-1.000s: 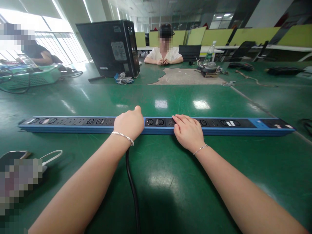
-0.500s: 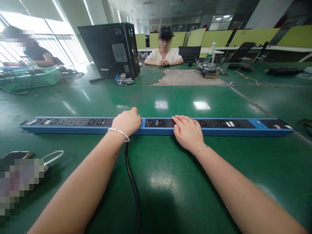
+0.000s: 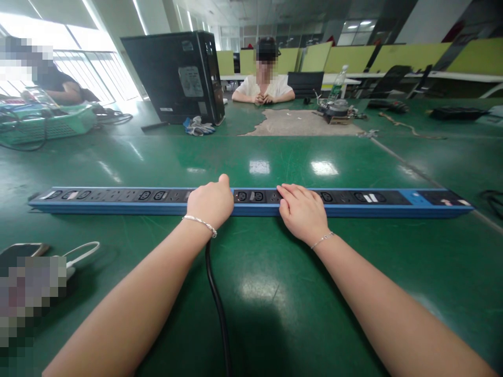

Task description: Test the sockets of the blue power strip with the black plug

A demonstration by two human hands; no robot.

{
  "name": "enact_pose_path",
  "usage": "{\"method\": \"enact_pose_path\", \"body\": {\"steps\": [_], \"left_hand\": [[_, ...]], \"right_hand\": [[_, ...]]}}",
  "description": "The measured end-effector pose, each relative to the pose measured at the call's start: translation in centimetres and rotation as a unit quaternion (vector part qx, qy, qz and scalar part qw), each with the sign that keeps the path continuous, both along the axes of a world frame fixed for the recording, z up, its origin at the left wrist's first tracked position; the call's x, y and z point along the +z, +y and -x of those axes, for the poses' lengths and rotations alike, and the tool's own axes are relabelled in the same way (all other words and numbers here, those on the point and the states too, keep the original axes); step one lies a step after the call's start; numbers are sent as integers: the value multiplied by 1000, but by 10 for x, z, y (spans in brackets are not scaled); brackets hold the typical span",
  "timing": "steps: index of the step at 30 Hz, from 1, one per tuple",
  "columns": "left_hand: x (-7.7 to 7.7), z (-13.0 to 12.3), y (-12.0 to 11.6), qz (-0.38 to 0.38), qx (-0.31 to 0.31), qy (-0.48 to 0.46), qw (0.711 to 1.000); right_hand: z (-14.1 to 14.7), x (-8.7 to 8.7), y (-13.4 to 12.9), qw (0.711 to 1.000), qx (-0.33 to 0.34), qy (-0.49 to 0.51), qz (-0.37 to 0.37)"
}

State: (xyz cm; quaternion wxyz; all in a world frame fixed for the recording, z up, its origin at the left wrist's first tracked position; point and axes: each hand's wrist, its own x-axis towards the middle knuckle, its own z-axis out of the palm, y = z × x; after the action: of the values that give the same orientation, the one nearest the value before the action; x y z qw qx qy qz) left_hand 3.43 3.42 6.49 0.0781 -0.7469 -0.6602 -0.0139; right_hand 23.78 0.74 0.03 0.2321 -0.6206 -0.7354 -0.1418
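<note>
Watching through the head camera, I see the left hand [image 3: 210, 201] shifted slightly to the right along a long blue power strip [image 3: 259, 210]; the right hand [image 3: 302, 209] stays put. I take this as a small adjustment mid-action, the work still at the strip's middle. The strip lies sideways across the green table [image 3: 283, 157]. The left hand is clenched, apparently around the end of a black cable [image 3: 215, 290] that runs out below its wrist; whatever is inside is hidden. The right hand lies unclenched, fingers extended over the sockets. The left fist blocks my view of the sockets beneath. Beyond are a black computer case [image 3: 168, 78], a glove [image 3: 199, 126] and a seated person [image 3: 247, 86]; a white cord [image 3: 84, 252] lies near left.
</note>
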Motion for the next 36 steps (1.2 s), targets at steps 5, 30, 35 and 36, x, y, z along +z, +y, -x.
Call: {"method": "enact_pose_path", "body": {"steps": [5, 30, 35, 36], "left_hand": [[3, 3, 1, 13, 13, -8, 1000], [-39, 63, 26, -62, -187, -115, 974], [-44, 56, 24, -87, -173, -106, 975], [-44, 55, 23, -91, -170, -105, 975]], "right_hand": [[0, 0, -1, 1000, 3, 2, 1], [-1, 0, 0, 1000, 9, 6, -5], [8, 2, -1, 1000, 13, 24, -3], [16, 3, -2, 999, 28, 28, 1]]}}
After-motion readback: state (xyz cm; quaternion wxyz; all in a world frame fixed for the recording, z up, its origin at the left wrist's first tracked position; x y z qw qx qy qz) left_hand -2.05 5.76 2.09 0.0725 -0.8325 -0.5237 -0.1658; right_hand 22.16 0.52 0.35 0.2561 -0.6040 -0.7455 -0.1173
